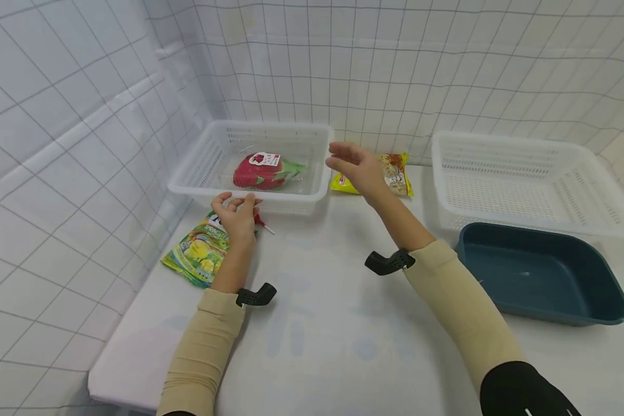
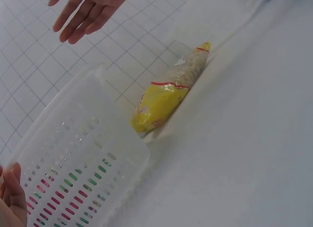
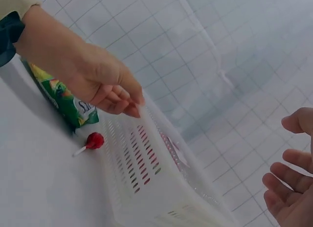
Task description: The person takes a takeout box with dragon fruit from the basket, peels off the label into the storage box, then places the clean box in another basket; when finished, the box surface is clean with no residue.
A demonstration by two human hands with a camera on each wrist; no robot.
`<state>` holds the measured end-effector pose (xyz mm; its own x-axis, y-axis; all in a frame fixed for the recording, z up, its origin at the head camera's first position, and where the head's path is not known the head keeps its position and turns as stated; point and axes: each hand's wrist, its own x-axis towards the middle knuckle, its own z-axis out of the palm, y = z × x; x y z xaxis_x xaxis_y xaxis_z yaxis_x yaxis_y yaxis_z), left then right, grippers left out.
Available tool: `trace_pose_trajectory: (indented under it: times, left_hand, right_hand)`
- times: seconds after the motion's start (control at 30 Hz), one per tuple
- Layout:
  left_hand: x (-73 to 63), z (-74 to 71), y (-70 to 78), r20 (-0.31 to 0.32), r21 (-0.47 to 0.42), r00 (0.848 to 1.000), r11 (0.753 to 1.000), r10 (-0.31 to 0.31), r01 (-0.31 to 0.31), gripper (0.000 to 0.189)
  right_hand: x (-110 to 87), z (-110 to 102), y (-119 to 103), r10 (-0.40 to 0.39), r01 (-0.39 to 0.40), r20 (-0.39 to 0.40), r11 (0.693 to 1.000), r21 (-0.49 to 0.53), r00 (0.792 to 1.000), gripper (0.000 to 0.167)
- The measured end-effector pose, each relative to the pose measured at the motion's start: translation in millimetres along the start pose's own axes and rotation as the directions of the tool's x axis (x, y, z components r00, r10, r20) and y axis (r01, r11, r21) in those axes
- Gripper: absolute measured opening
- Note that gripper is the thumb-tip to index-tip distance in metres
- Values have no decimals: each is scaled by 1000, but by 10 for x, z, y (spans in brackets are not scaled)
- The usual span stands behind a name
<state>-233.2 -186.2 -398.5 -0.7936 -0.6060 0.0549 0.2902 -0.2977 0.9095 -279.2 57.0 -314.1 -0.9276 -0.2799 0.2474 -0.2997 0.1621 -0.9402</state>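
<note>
A white plastic basket (image 1: 301,199) stands at the back left, holding a clear-wrapped red and green package (image 1: 260,173) with a white label. At its front rim, my left hand (image 1: 236,222) pinches the edge between thumb and curled fingers, also visible in the right wrist view. My right hand (image 1: 360,169) hovers by the basket's right side, fingers loosely extended, apart from the rim and with nothing in it. Under and beside my left hand lie a green and yellow snack bag (image 1: 200,251) and a red lollipop (image 3: 94,141) with a white stick.
Behind my right hand, a yellow packet with a see-through part (image 1: 395,173) lies against the grid-patterned curtain (image 1: 385,69). Farther right is a second white basket (image 1: 499,190), with a dark teal bin (image 1: 541,277) in front of it. All stand on a white table (image 1: 333,323).
</note>
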Motion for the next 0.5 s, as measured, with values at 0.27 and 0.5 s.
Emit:
trace_pose_trajectory:
  times: [0.27,0.5]
  left_hand:
    - [25,-33,-10,-8,13,1000,1000,-25,25,45]
    - [18,-15,4,-9,10,1000,999,-30,30,44]
  right_hand:
    - [294,211,-244,140,-141,21,984,110,990,38]
    - [503,392,-337,359,-355,28,902,245,933,46]
